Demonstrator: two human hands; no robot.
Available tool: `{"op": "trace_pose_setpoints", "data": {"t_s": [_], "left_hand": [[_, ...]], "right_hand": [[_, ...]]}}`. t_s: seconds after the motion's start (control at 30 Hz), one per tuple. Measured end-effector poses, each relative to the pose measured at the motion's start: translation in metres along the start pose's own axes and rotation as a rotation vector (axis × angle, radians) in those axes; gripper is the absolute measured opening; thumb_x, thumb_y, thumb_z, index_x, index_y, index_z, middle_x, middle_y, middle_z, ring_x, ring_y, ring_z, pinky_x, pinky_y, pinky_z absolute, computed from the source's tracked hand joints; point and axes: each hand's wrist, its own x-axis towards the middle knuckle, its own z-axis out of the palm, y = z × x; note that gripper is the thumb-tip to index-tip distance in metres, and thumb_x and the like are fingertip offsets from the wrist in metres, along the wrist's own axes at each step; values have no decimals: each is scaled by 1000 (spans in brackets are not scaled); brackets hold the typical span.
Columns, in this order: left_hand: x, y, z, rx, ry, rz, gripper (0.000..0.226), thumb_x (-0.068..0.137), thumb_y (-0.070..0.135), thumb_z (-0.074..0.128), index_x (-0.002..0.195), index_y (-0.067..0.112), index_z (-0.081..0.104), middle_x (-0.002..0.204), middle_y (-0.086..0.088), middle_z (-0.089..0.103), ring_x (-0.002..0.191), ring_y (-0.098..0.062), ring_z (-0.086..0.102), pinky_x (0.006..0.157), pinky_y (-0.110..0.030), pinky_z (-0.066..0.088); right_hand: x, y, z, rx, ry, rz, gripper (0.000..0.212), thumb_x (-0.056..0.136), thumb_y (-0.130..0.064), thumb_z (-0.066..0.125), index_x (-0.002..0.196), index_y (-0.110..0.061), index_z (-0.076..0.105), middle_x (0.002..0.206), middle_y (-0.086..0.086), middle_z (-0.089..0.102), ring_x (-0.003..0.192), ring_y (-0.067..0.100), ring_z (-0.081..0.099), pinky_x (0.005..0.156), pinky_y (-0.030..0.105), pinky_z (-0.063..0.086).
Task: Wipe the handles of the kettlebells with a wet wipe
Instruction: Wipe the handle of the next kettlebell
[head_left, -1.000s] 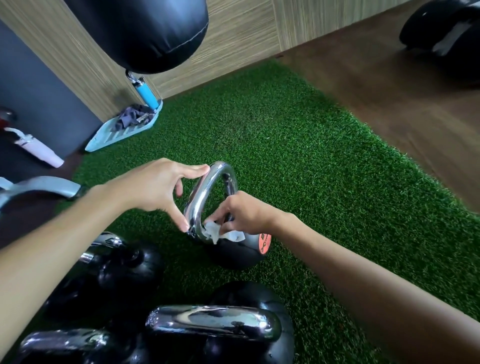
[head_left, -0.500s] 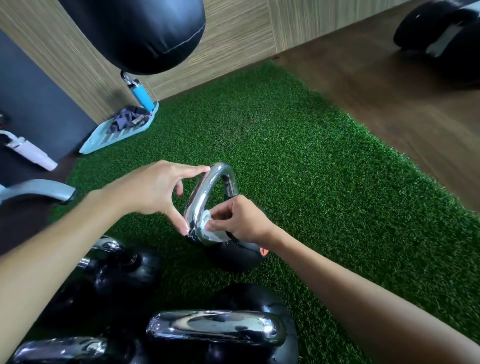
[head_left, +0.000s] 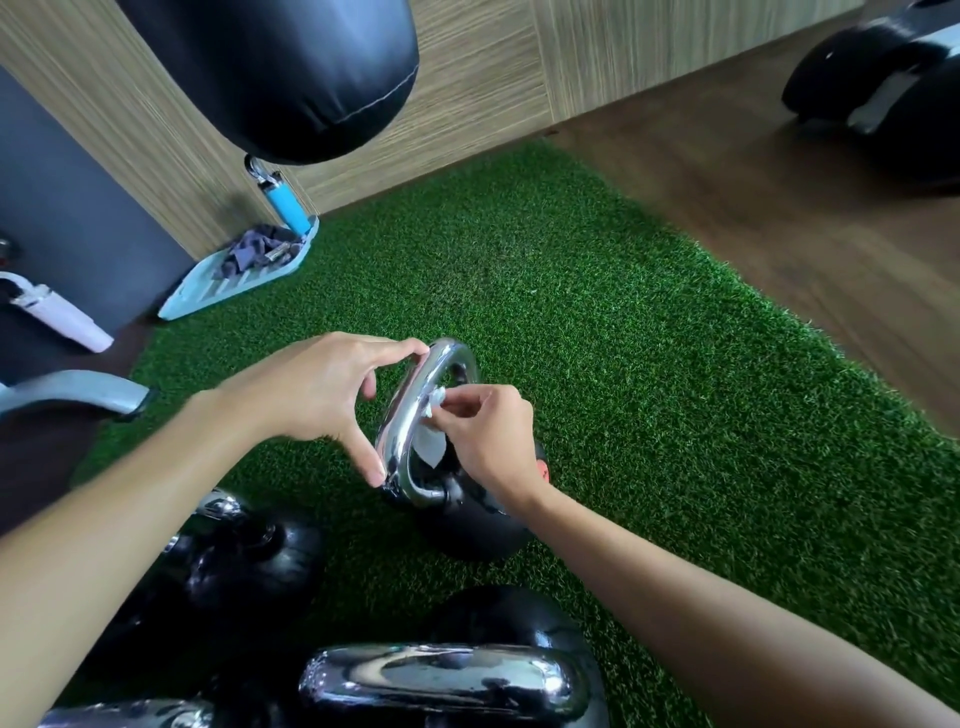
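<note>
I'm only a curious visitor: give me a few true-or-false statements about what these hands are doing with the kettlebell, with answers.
1. The right hand pinches a white wet wipe against the chrome handle. True.
2. The kettlebell being wiped stands on bare wood. False: it stands on the green turf.
3. The left hand holds that handle between forefinger and thumb. True.
4. The punching bag overhead is red. False: it is black.
5. No second kettlebell is in view. False: another kettlebell sits nearer the camera.
</note>
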Motion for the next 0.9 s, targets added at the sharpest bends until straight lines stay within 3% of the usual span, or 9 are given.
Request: {"op": "trace_pose_setpoints", "data": {"t_s": [0.13, 0.2, 0.3, 0.4, 0.53, 0.67, 0.8, 0.9], "left_hand": [[0, 0, 2, 10, -47, -35, 147, 23, 77, 82, 153, 57, 15, 99, 30, 48, 88, 8, 52, 74, -15, 42], [1, -1, 4, 28, -58, -57, 149, 26, 77, 85, 153, 58, 11, 101, 23, 52, 88, 2, 56, 72, -21, 46], [0, -3, 4, 25, -51, -64, 149, 27, 77, 86, 154, 58, 10, 103, 21, 53, 85, 2, 56, 67, -19, 43], [0, -3, 5, 13, -45, -73, 149, 27, 76, 86, 154, 58, 11, 103, 20, 53, 86, 3, 56, 68, -20, 43], [-2, 0, 4, 22, -44, -77, 148, 28, 75, 87, 154, 57, 11, 102, 21, 52, 86, 3, 55, 66, -18, 40], [-2, 3, 3, 53, -48, -77, 149, 30, 74, 87, 156, 53, 10, 104, 22, 51, 85, 6, 53, 64, -17, 38], [-4, 7, 2, 62, -51, -74, 146, 36, 66, 90, 158, 47, 12, 94, 29, 40, 85, 12, 46, 62, -13, 33], [-4, 8, 1, 55, -47, -77, 146, 36, 67, 90, 158, 48, 11, 95, 27, 42, 85, 10, 46, 63, -14, 33]], "right_hand": [[18, -4, -1, -39, 142, 13, 9, 87, -21, 77, 90, -12, 79, 77, -7, 73, 57, -2, 62, 54, 12, 49], [25, -2, 1, -70, 198, 35, 11, 88, -26, 77, 83, -16, 78, 73, -7, 74, 56, -1, 63, 54, 10, 48], [30, 0, 2, -101, 250, 78, 20, 83, -29, 79, 65, -25, 71, 64, -11, 70, 59, 1, 65, 59, 15, 52], [29, 8, -1, -154, 253, 106, 33, 79, -31, 82, 54, -26, 61, 56, -13, 64, 54, 0, 60, 55, 17, 51], [26, 17, -3, -197, 225, 143, 23, 79, -29, 82, 62, -22, 67, 62, -10, 67, 61, 5, 64, 61, 26, 57], [38, 7, -10, -145, 227, 96, 15, 79, -22, 82, 69, -18, 72, 65, -8, 68, 60, 8, 65, 58, 22, 56], [38, 21, -20, -130, 167, 133, 9, 80, -21, 83, 78, -16, 75, 71, -4, 72, 67, 15, 70, 62, 29, 61], [39, 30, -28, -109, 69, 161, 10, 81, -18, 84, 84, -13, 76, 75, -1, 74, 65, 13, 68, 53, 17, 55]]}}
